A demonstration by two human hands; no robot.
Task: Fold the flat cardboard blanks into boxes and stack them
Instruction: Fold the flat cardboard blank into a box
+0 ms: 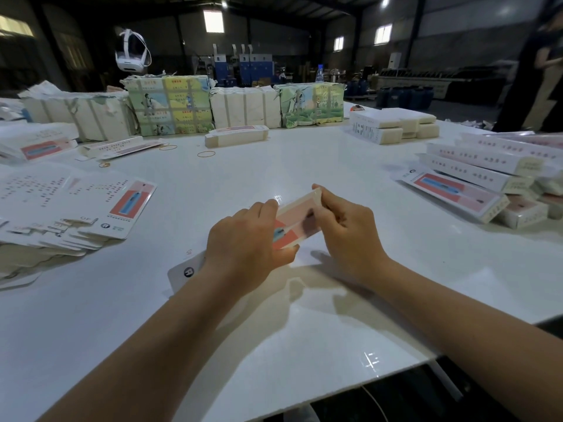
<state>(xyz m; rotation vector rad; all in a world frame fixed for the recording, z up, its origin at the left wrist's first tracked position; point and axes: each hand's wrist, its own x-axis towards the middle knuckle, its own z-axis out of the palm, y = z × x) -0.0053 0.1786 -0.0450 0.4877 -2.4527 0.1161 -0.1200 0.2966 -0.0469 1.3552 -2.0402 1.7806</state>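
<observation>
Both hands grip one cardboard blank (292,222) just above the glossy white table (274,345): the left hand (243,245) curls round its near end, the right hand (344,229) pinches the far edge. The card is thin and rectangular, printed in pink and red with a blue figure, its white round-cornered tab (185,272) poking out below the left wrist. Left of the hands lies a fanned pile of flat blanks (70,208), smooth and white with small print. To the right sit stacked folded boxes (475,184), long and slim. Beyond the hands stand strapped paper bundles (170,105).
</observation>
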